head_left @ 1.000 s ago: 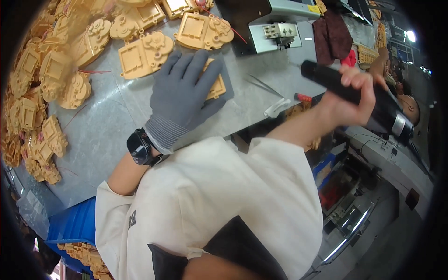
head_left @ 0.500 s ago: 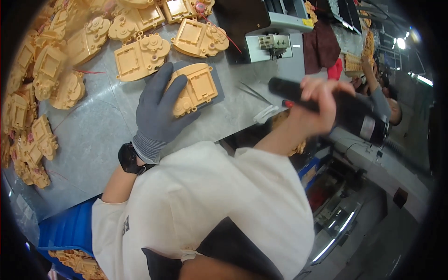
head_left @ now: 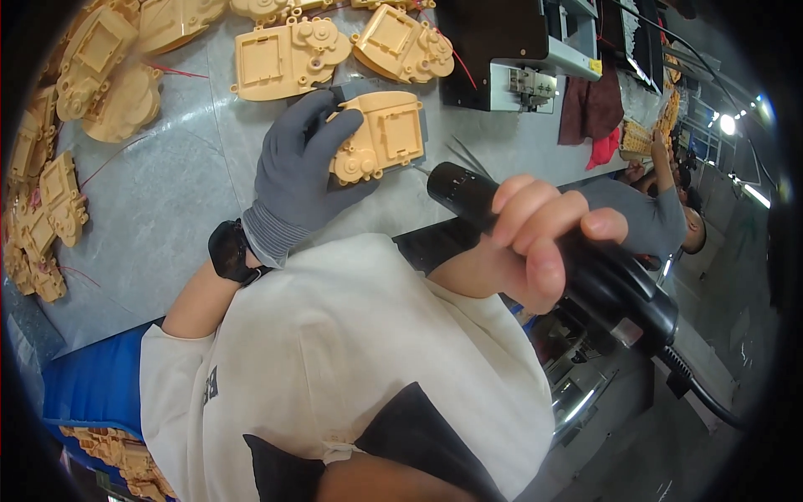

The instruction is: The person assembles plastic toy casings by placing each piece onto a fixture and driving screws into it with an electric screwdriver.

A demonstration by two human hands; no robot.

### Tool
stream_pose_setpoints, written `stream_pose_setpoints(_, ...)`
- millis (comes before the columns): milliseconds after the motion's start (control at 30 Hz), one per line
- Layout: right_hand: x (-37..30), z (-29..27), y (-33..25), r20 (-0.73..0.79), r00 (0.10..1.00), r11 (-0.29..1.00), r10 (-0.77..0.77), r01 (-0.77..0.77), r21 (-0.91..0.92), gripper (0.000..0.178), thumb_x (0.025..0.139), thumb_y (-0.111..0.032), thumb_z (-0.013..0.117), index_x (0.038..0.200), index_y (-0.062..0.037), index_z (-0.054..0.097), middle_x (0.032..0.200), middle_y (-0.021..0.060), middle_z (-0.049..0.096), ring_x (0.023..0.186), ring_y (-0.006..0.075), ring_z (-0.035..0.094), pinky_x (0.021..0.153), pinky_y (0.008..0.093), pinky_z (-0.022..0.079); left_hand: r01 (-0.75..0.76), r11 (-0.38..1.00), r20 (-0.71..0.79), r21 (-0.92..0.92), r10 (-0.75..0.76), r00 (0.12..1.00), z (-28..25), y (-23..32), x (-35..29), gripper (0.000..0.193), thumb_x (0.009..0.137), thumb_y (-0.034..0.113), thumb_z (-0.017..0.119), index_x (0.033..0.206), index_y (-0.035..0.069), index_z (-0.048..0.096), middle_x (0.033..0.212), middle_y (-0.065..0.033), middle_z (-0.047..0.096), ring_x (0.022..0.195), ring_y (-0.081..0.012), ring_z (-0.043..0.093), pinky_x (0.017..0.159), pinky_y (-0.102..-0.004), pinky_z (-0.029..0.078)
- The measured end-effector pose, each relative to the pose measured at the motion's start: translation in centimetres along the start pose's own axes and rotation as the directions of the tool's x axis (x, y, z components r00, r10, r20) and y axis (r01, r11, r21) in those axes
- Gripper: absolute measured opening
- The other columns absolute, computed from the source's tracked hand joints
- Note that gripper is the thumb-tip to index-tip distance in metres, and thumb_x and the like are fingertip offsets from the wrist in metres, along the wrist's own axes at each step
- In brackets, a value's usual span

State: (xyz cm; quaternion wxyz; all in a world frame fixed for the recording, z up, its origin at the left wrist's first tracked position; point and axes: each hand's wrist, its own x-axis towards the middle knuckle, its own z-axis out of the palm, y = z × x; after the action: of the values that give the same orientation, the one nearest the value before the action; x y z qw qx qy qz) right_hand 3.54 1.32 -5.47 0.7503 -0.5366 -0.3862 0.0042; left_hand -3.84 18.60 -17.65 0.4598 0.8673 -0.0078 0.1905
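Note:
My left hand, in a grey knit glove, is closed around the left side of a tan plastic housing. The housing has a rectangular recess and round bosses, and it rests on a dark grey pad on the table. My bare right hand wraps around a black corded electric screwdriver. The tool is tilted, its nose and thin bit toward the housing's lower right corner, apart from it. A pair of tweezers lies behind the nose, partly hidden.
Several similar housings with red wires lie at the far side and left of the grey table. A black and grey machine stands at the far right, near a maroon cloth. A blue bin holds more parts. Another person sits to the right.
My right hand has brought the screwdriver left and nearer the housing, its nose now lower. My left hand keeps its hold on the housing. The whole view has shifted slightly.

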Motion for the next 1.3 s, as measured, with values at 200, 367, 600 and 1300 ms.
stream_pose_setpoints(200, 0.8, 0.8, 1.0, -0.064, 0.997, 0.998, 0.053, -0.054, -0.017, 0.044, 0.073, 0.008, 0.053, 0.11, -0.0028, 0.033, 0.068, 0.0102, 0.051, 0.051, 0.0188, 0.05, 0.054, 0.0359, 0.043, 0.006, 1.0, -0.009, -0.005, -0.006, 1.0, 0.0, -0.1, 0.0, 0.07, 0.058, 0.023, 0.081, 0.12, 0.015, 0.048, 0.12, -0.0121, 0.042, 0.106, -0.0283, 0.048, 0.088, -0.0382, 0.043)
stream_pose_setpoints(367, 1.3, 1.3, 0.6, -0.053, 0.995, 0.992, 0.081, -0.085, -0.097, 0.042, 0.072, 0.009, 0.053, 0.109, -0.0028, 0.034, 0.067, 0.0102, 0.051, 0.051, 0.0191, 0.05, 0.054, 0.0358, 0.043, -0.017, 1.0, 0.004, -0.015, 0.017, 1.0, -0.2, 0.1, 0.4, 0.069, 0.059, 0.023, 0.08, 0.12, 0.014, 0.048, 0.114, -0.0116, 0.045, 0.106, -0.0297, 0.048, 0.088, -0.0392, 0.042)
stream_pose_setpoints(600, 1.1, 2.4, 0.9, -0.265, 0.962, 0.993, 0.062, -0.087, -0.084, 0.041, 0.072, 0.008, 0.054, 0.107, -0.0029, 0.034, 0.064, 0.0098, 0.05, 0.048, 0.0193, 0.049, 0.052, 0.0363, 0.044, -0.073, 0.997, -0.012, -0.006, 0.073, 0.997, -0.2, -0.3, 0.4, 0.068, 0.06, 0.024, 0.079, 0.119, 0.013, 0.047, 0.111, -0.0112, 0.045, 0.103, -0.0301, 0.049, 0.086, -0.0404, 0.043)
stream_pose_setpoints(1300, 0.8, 2.3, 1.7, -0.292, 0.952, 0.975, 0.095, -0.148, -0.168, 0.032, 0.072, -0.007, 0.051, 0.103, -0.005, 0.042, 0.062, 0.0068, 0.044, 0.045, 0.0171, 0.043, 0.056, 0.0343, 0.04, -0.073, 0.995, 0.0, 0.064, 0.073, 0.997, 0.3, 0.0, -0.2, 0.07, 0.061, 0.028, 0.078, 0.121, 0.014, 0.047, 0.103, -0.0109, 0.048, 0.098, -0.031, 0.049, 0.086, -0.042, 0.041)
